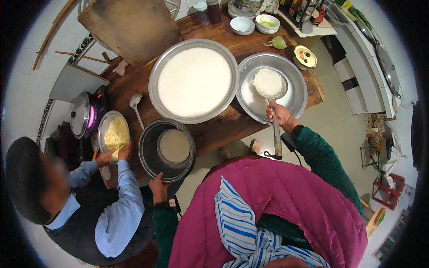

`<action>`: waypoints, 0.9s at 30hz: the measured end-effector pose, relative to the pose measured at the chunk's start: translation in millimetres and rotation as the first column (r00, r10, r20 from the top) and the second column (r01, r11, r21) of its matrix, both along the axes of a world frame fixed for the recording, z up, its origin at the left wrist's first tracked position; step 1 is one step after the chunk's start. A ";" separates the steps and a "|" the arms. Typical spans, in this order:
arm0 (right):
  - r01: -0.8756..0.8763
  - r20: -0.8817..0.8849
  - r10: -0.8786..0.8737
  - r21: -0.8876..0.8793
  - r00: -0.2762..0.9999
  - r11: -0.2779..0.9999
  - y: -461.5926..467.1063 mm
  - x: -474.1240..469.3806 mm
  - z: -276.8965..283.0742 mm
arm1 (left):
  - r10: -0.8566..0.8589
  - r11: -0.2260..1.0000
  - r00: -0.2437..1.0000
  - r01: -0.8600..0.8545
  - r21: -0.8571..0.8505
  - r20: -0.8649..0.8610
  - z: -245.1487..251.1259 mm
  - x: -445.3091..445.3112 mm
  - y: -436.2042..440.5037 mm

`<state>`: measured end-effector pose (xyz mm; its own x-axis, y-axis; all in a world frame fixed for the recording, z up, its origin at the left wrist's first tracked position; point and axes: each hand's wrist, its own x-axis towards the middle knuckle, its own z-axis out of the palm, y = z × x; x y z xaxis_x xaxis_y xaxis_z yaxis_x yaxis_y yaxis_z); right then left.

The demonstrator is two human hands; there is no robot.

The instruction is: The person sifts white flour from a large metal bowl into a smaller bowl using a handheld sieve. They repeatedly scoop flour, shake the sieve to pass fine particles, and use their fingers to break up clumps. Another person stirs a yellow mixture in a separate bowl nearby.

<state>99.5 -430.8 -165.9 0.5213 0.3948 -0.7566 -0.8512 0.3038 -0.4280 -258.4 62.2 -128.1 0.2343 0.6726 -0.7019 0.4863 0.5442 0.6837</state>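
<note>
My right hand (283,116) grips the handle of a metal ladle (276,134). Its round bowl, heaped with wet white grains (269,82), is over a wide metal basin (297,97) with some whitish liquid in it. My left hand (159,188) holds the near rim of a dark, deep pot (147,160), which has greyish liquid at its bottom. Between and beyond them stands a large metal basin (152,80) full of white liquid (194,82). A metal spoon (136,106) lies left of it, its handle reaching towards the dark pot.
At the left, another person (117,214) has both hands at a metal bowl of yellow crumbly food (116,134), beside a lidded pot (79,114) on a lit cooker. Bowls (242,26), a green vegetable (279,42) and a lidded enamel pot (305,57) stand at the wooden table's (214,140) far right.
</note>
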 end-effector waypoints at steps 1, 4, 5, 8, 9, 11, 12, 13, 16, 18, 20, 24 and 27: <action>0.000 -0.020 0.000 0.016 1.000 1.000 -0.6 0.9 -0.3 | 0.000 1.000 1.000 0.000 0.021 0.009 -5.1 -2.8 1.9; -0.007 0.002 0.007 -0.021 1.000 1.000 -2.3 7.2 -1.1 | -0.304 0.902 0.952 0.277 0.330 0.030 -12.3 -7.3 -1.6; -0.012 0.014 0.012 -0.036 1.000 0.999 -2.4 9.6 -1.5 | -0.290 0.901 0.957 0.265 0.345 0.022 -12.3 -6.5 -4.0; -0.041 0.054 0.043 -0.045 0.998 0.998 -0.8 15.0 -2.5 | 0.093 0.991 0.993 -0.086 0.098 -0.067 -7.7 0.2 -7.7; -0.016 0.041 0.020 -0.087 0.999 0.996 -0.2 16.0 -2.4 | 0.095 0.992 0.993 -0.088 0.095 -0.069 -7.6 2.1 -7.5; -0.052 0.011 0.053 -0.088 0.999 0.995 1.7 16.2 -1.3 | 0.126 0.991 0.992 -0.126 0.038 -0.003 -10.3 1.1 -6.3; -0.064 -0.009 0.064 -0.093 0.998 0.994 2.0 16.6 0.1 | 0.156 0.988 0.985 -0.155 -0.021 0.068 -14.7 1.4 -4.2; -0.111 -0.002 0.112 -0.172 0.994 0.979 2.0 17.0 1.6 | 0.199 0.978 0.972 -0.191 -0.080 0.122 -19.2 0.0 -2.8; -0.314 0.063 0.395 -0.496 0.917 0.809 -4.4 24.3 7.9 | 0.235 0.972 0.955 -0.236 -0.020 0.179 -30.5 -2.0 -3.0; -0.360 0.059 0.718 -0.835 0.694 0.417 -13.3 33.9 12.3 | 0.208 0.967 0.958 -0.232 0.108 0.197 -29.1 -2.1 -6.8; -0.350 0.052 0.792 -0.878 0.608 0.327 -23.4 42.5 14.7 | 0.132 0.949 0.984 -0.160 0.272 0.117 -22.3 -1.3 -12.3; -0.203 0.196 0.758 -0.895 0.622 0.398 -37.6 49.8 18.8 | 0.194 0.940 0.972 -0.223 0.259 0.133 -16.5 -7.6 -14.4; -0.079 0.401 0.890 -0.902 0.216 0.425 -35.8 42.4 28.0 | 0.113 0.973 0.958 -0.161 0.167 0.265 -28.0 -24.1 -1.7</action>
<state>141.9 -466.6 -137.9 0.8176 0.5084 -0.2703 0.2081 -0.6987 -0.6845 -282.5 60.5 -156.2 0.2836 0.8232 -0.4918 0.2144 0.4455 0.8692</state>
